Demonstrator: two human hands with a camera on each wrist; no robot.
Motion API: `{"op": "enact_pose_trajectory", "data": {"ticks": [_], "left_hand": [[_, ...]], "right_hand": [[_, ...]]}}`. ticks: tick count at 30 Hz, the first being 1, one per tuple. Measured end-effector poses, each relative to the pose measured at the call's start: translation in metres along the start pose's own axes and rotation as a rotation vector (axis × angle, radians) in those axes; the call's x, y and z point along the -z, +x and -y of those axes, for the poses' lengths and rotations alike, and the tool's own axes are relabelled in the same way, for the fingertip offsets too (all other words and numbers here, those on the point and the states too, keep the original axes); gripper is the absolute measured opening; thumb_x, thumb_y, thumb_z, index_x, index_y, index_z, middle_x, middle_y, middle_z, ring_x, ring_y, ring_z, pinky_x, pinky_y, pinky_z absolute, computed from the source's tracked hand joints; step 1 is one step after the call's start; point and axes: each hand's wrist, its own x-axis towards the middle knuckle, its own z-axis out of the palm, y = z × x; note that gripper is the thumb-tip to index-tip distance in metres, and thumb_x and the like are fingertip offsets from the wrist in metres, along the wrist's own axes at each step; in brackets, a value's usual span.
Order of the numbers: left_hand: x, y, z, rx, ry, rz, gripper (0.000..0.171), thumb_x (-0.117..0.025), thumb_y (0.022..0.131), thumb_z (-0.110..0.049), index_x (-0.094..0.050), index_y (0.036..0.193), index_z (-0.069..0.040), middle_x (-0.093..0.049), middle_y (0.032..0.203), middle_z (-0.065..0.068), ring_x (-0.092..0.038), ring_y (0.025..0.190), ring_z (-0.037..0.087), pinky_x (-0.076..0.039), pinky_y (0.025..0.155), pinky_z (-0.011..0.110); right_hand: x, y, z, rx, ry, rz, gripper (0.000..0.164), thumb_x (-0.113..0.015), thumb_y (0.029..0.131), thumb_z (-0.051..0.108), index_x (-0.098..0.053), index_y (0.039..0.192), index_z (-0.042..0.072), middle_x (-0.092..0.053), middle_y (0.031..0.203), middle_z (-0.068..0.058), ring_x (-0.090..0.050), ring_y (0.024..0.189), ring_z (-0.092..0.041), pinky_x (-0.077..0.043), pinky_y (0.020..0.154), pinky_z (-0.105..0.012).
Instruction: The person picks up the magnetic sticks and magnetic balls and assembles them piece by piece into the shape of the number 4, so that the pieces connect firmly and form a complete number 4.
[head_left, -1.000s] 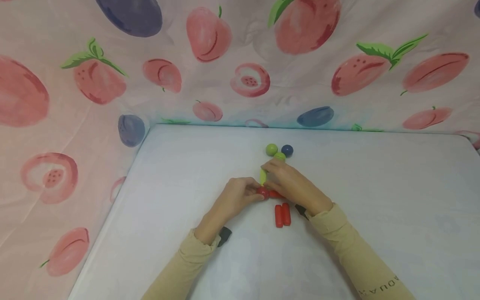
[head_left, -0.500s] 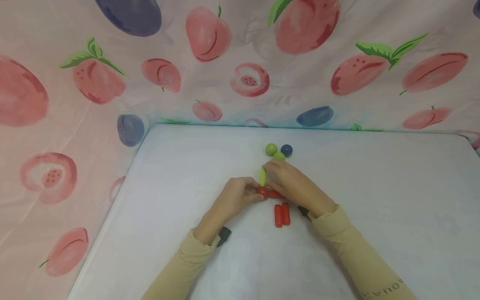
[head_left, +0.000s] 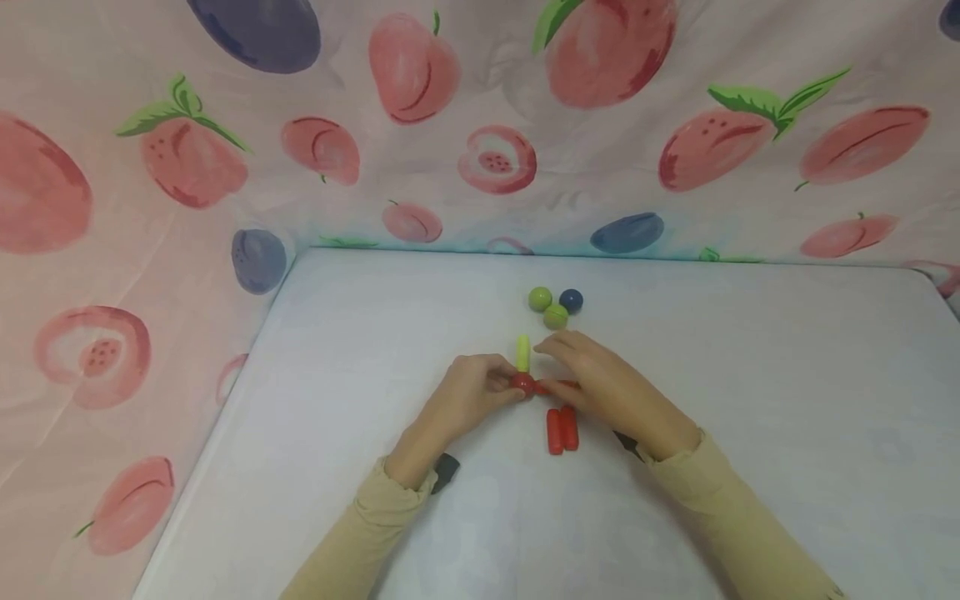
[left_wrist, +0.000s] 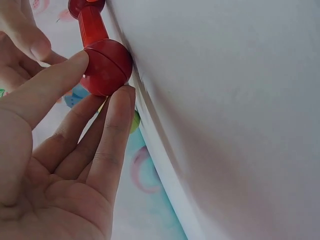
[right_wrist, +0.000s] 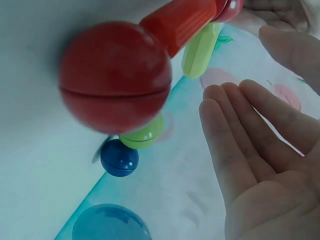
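My left hand (head_left: 465,392) pinches a red ball (left_wrist: 107,67) between thumb and fingertips. From that ball a yellow-green rod (head_left: 522,353) points toward the back of the table. A red rod (right_wrist: 180,25) runs off it to the right and ends at a second red ball (right_wrist: 115,75), which my right hand covers in the head view. The right hand (head_left: 615,387) is over the red rod with its fingers extended and nothing gripped. Its fingertips are just right of the yellow-green rod, with a gap between them.
Two green balls (head_left: 540,299) and a dark blue ball (head_left: 571,301) sit clustered behind the hands. Two loose red rods (head_left: 554,431) lie side by side in front. The white table (head_left: 375,292) meets a fruit-printed cloth (head_left: 420,167) at its back and left edges.
My right hand has let go of the yellow-green rod and drawn back to the right, its fingers spreading. The rod and the front green ball now show fully. My left hand keeps its pinch.
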Motion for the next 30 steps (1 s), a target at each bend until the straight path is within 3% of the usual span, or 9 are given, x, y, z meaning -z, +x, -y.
{"op": "enact_pose_trajectory", "data": {"ticks": [6, 15, 30], "left_hand": [[0.002, -0.001, 0.001, 0.007, 0.010, -0.004, 0.025, -0.077, 0.087, -0.020, -0.073, 0.108, -0.007, -0.076, 0.093, 0.003, -0.072, 0.084, 0.010, -0.058, 0.080, 0.026], [0.006, -0.003, 0.000, 0.007, 0.013, -0.014, 0.024, -0.077, 0.087, -0.017, -0.073, 0.107, -0.005, -0.076, 0.094, 0.005, -0.072, 0.086, 0.012, -0.058, 0.078, 0.025], [0.006, -0.005, 0.004, 0.017, 0.054, -0.032, 0.026, -0.078, 0.087, -0.021, -0.073, 0.108, -0.008, -0.076, 0.096, 0.004, -0.072, 0.087, 0.011, -0.058, 0.081, 0.027]], "right_hand": [[0.001, -0.011, 0.002, -0.022, 0.019, 0.031, 0.048, -0.082, 0.083, 0.020, -0.064, 0.125, 0.005, -0.065, 0.119, -0.010, -0.060, 0.111, -0.023, -0.054, 0.096, -0.041], [-0.002, -0.024, -0.001, 0.042, 0.003, -0.033, 0.042, -0.084, 0.079, 0.014, -0.068, 0.117, 0.004, -0.067, 0.111, -0.007, -0.063, 0.102, -0.019, -0.057, 0.090, -0.036], [-0.005, -0.039, -0.002, 0.051, -0.002, 0.006, 0.039, -0.084, 0.080, 0.018, -0.069, 0.115, 0.008, -0.066, 0.103, -0.002, -0.059, 0.093, -0.012, -0.058, 0.084, -0.031]]}}
